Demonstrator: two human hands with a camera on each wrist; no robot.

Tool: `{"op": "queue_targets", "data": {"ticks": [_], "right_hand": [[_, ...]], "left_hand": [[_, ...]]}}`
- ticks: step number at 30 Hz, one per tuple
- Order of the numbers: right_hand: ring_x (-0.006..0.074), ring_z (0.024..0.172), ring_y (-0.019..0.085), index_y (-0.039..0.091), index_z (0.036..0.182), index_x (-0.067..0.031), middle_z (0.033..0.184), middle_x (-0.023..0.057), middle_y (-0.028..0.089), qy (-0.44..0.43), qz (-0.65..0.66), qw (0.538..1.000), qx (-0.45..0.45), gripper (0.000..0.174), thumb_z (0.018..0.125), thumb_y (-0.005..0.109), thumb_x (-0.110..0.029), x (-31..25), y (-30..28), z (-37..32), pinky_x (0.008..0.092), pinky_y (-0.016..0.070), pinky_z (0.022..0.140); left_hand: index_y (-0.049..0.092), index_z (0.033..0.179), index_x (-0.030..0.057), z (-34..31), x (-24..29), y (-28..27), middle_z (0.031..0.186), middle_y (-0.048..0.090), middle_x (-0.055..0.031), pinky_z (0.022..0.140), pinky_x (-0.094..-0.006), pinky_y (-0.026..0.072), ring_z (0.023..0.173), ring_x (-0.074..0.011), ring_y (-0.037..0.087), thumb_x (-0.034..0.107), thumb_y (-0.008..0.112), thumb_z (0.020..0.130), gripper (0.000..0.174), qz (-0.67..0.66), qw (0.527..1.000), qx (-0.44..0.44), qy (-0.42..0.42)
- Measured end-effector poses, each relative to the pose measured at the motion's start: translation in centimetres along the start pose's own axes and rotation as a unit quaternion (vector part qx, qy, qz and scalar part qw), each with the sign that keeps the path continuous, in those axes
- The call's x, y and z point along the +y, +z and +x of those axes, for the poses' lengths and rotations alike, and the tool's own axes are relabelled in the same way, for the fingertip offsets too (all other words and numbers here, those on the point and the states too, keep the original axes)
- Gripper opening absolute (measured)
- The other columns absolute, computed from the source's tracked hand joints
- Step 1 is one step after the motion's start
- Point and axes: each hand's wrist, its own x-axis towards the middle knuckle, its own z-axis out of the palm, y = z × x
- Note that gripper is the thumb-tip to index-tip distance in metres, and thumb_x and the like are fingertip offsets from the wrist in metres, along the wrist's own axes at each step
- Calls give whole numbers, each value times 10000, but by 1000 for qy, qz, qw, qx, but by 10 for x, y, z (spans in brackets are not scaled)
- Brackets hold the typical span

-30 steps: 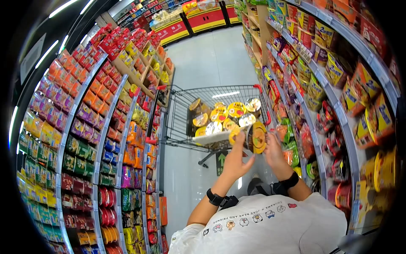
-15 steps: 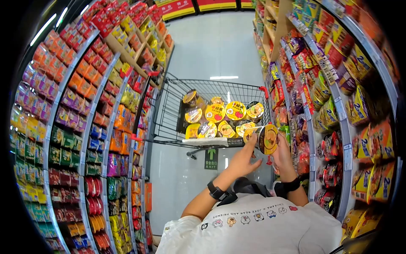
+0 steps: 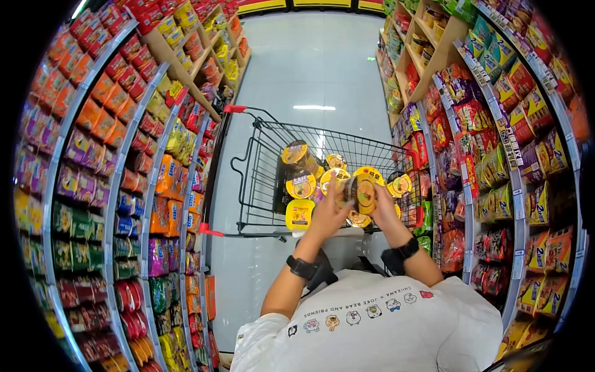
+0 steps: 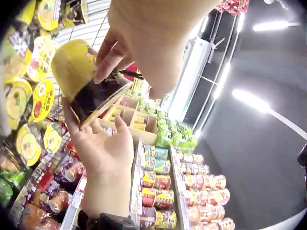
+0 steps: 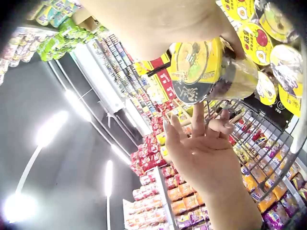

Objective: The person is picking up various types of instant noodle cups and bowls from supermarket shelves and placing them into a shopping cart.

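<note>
Both hands are at a yellow and dark instant noodle cup (image 3: 367, 196), held tilted over the near side of a shopping cart (image 3: 266, 234). My right hand (image 3: 385, 211) grips the cup, its lid turned toward me. In the right wrist view this hand (image 5: 192, 24) covers part of the cup's upper side. My left hand (image 3: 330, 211) is blurred in the head view; in the left wrist view its fingertips (image 4: 101, 75) touch the cup's side. Several similar noodle cups (image 3: 301, 185) with yellow lids lie in the cart beneath.
Shelves of packaged noodles (image 3: 93, 186) line the left side of the aisle, and more packs (image 3: 496, 192) fill the right side close to the cart. Wooden display racks (image 3: 189, 65) stand farther ahead. A pale tiled floor (image 3: 310, 68) runs between the shelves.
The cup and both hands have moved left in view, from the cart's right near corner to over its lid-covered contents. The head view has shifted; the cart appears closer to my body.
</note>
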Motion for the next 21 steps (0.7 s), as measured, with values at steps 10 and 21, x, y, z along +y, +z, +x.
{"op": "queue_targets", "data": {"ticks": [10,21], "right_hand": [[214,964,582,487,1123,-106,1049,53,576,238,-125,962,39,362,877,459,-371,94,109,59,481,505,729],[227,953,589,460,1160,-45,1063,85,585,276,-283,918,25,390,888,443,-324,131,169,63,499,481,744]], "left_hand": [[456,1238,38,23,-156,-114,866,624,-197,637,-342,494,683,-287,626,383,456,873,503,134,956,-18,-260],[492,1066,-55,17,-227,-149,898,616,-247,583,-387,497,643,-340,627,465,384,881,563,259,913,-91,-302]]}}
